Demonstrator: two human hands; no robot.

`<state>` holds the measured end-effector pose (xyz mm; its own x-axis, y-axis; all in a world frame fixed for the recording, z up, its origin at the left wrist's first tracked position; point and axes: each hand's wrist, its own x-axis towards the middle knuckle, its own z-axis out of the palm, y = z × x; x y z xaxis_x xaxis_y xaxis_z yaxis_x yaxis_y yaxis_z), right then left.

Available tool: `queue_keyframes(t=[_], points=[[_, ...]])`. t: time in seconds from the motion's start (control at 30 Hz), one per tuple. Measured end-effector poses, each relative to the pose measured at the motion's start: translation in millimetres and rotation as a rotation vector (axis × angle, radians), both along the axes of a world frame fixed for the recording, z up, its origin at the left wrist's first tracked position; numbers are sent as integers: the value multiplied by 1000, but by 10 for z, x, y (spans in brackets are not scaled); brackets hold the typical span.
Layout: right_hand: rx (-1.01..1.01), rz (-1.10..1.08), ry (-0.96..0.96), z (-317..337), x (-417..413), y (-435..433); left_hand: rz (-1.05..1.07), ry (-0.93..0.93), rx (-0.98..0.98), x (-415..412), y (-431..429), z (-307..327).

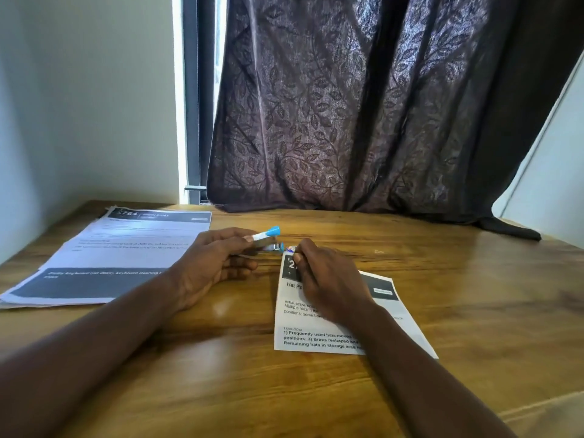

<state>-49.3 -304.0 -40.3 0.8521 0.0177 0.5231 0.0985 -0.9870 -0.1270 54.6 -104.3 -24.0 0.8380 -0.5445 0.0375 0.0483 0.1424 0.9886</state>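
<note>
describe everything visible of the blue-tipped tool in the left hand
The blue-tipped tool looks like a small stapler: white plastic top arm with a bright blue end, shiny metal base. The left hand grips it, thumb on top, over the table. Its front points at the sheet corner pinched by the right hand.

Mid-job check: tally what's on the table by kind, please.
Printed paper lots: 2, the left stack and the sheet whose corner the right hand pinches.
Staplers: 1, blue-tipped stapler gripped by the left hand.
Small pale scraps: 1, the scrap on the table right of the hands.
Total: 4.
</note>
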Motion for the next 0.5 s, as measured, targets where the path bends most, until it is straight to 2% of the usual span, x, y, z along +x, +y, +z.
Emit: queue_keyframes(t=[0.5], points=[[-55,12,-32,-10,10,22,-202,-50,47,47,88,-22]])
